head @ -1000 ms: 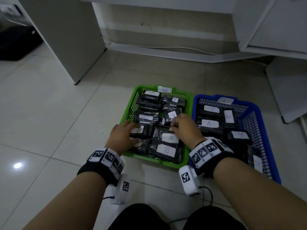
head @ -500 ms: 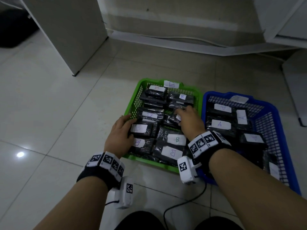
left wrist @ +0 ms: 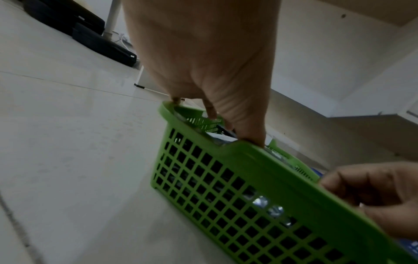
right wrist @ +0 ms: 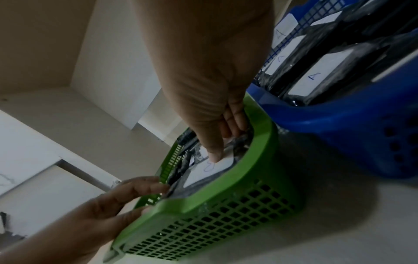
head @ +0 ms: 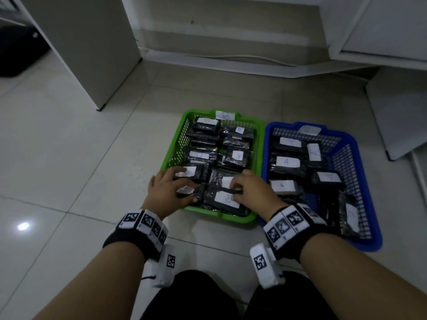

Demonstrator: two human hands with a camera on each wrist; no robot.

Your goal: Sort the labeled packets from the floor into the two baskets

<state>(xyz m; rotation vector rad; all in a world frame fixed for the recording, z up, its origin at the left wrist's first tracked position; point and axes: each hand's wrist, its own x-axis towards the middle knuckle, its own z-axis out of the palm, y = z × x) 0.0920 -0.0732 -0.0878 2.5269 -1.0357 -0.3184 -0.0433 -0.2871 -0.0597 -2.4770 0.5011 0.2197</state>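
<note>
My left hand point(head: 165, 191) reaches forward palm down, fingers spread and slightly bent. My right hand point(head: 250, 192) lies just beside it to the right, fingers curled downward, thumb extended.

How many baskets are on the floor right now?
2. The green basket is on the left, holding B-labelled packets; the blue basket is directly to its right, holding A-labelled packets. No others are visible.

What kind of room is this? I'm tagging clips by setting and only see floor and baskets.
Probably an office or workroom, though that's a guess. The tiled floor is glossy and pale, white cabinet panels stand on it, and a cable runs along the wall base. The green basket and blue basket sit on the floor.
</note>
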